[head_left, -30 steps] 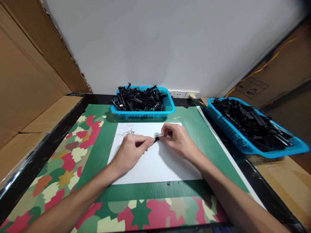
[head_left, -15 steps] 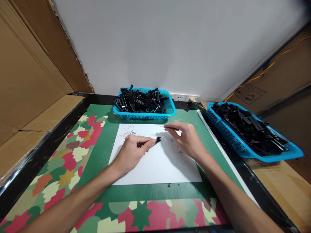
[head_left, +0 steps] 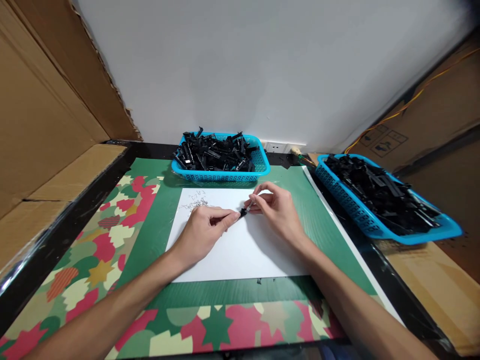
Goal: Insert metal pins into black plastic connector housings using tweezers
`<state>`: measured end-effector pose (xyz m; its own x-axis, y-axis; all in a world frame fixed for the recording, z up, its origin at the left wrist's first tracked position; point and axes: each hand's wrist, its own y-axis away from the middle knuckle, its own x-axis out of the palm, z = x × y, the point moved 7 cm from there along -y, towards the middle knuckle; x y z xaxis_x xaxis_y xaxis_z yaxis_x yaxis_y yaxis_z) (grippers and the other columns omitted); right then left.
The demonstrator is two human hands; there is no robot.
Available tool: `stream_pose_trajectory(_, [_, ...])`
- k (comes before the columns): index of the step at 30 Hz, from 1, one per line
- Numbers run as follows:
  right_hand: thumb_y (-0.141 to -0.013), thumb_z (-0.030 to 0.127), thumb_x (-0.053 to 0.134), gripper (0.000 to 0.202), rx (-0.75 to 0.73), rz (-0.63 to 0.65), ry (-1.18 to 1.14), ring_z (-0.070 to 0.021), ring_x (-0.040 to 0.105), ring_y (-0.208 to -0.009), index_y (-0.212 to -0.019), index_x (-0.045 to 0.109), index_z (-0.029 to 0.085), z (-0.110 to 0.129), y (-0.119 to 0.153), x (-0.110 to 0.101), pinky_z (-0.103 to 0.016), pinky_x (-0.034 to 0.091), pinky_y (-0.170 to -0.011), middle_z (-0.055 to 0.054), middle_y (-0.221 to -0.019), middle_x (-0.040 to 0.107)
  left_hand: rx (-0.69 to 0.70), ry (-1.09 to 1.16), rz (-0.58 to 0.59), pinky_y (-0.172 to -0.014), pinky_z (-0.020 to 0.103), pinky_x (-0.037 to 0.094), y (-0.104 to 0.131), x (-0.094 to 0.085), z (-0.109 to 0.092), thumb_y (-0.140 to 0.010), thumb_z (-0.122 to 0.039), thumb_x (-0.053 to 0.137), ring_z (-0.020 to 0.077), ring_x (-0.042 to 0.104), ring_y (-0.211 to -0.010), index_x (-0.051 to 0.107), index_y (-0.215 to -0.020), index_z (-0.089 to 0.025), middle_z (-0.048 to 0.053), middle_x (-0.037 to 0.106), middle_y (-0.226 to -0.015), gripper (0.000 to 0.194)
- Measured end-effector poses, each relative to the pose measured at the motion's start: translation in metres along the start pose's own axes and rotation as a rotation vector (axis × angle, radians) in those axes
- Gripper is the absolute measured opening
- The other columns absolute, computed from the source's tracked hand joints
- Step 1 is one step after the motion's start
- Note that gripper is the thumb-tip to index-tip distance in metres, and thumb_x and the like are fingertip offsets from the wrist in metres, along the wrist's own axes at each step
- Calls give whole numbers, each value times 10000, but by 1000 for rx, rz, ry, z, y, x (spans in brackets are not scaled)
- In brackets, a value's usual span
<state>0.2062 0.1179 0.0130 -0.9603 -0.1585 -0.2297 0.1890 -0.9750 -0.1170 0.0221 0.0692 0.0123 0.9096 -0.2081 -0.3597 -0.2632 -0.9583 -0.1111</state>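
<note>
My left hand (head_left: 208,230) is closed, with thumb and fingertips pinching a small black plastic part (head_left: 243,212) over the white sheet (head_left: 225,260). My right hand (head_left: 275,207) is closed round a thin metal tool (head_left: 250,203), which slants down to the black part. Its tip meets or nearly meets that part; the exact contact is too small to make out. Behind my left hand, many tiny thin wire-like pieces (head_left: 198,201) lie scattered on the sheet's far left corner.
A blue basket (head_left: 221,176) heaped with black plastic parts stands at the back. Another blue basket (head_left: 348,212) of such parts stands at the right. A green mat (head_left: 150,235) lies under the sheet. Small dark bits (head_left: 259,281) lie near its front edge. Cardboard (head_left: 48,100) walls the left.
My right hand has turned and come slightly left and down, bringing the thin metal tool to the black part. My left hand keeps its pinch nearly in place. The view has shifted slightly.
</note>
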Motion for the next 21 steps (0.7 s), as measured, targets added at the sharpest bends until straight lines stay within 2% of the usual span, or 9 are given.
stream_pose_trajectory(9, [-982, 420, 697, 223, -22, 6, 58, -239, 790, -789, -946, 607, 219, -1, 1, 2, -438, 668, -824, -95, -884, 803, 11, -13, 17, -602, 296, 265, 1, 1, -1, -1038, -448, 603, 130, 374, -633, 564, -658, -183, -39, 416, -632, 464])
stream_pose_trajectory(21, [-976, 296, 666, 148, -97, -60, 235, -224, 777, -723, -903, 552, 235, 6, 7, 3, -374, 613, -724, -61, -831, 790, -38, -16, 27, -581, 286, 284, 0, 0, 4, -1043, -498, 583, 126, 428, -591, 585, -637, -177, -25, 484, -586, 518])
